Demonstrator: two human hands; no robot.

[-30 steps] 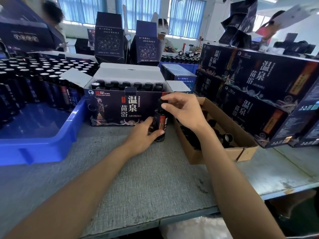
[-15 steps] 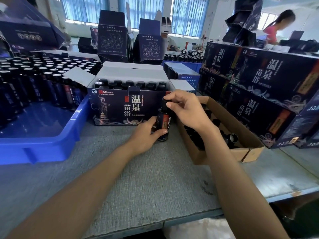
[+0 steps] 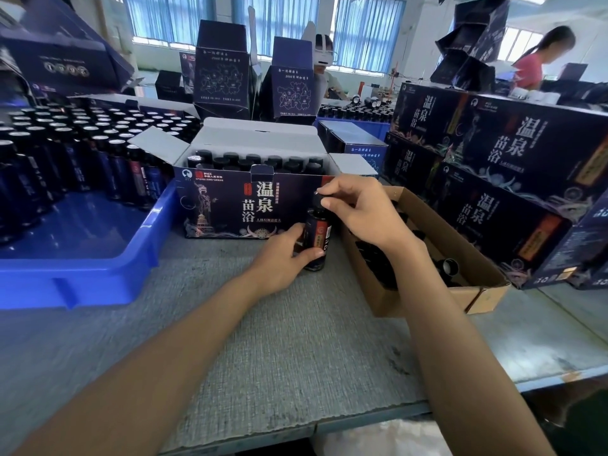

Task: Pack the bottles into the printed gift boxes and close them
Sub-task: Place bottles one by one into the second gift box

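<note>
Count, near field:
- One bottle [image 3: 315,240] in hand. It stands upright on the grey table mat [image 3: 296,350], just in front of the right end of the open gift box [image 3: 230,209] and beside the brown cardboard box [image 3: 427,301].
- One open gift box, lid flaps up, dark caps showing in two rows inside; exact number not readable.
- One brown cardboard box, open, dark bottle parts lying loose in it; count unclear.
- One blue tray [image 3: 82,284] on the left, packed with many standing bottles [image 3: 75,159], too many to count.
- At least four closed printed boxes [image 3: 493,222] stacked on the right.
- Two empty-looking printed boxes standing on end behind: one [image 3: 220,74], another [image 3: 292,87].
- Two other people in the background, partly hidden.

Hands:
- Left hand [image 3: 279,258]: fingers curled round the lower body of the bottle, thumb lying across the front near the base, the others behind it.
- Right hand [image 3: 362,212]: thumb and forefinger pinch the black cap [image 3: 318,200] from above; the remaining fingers are loosely bent and touch nothing visible.
</note>
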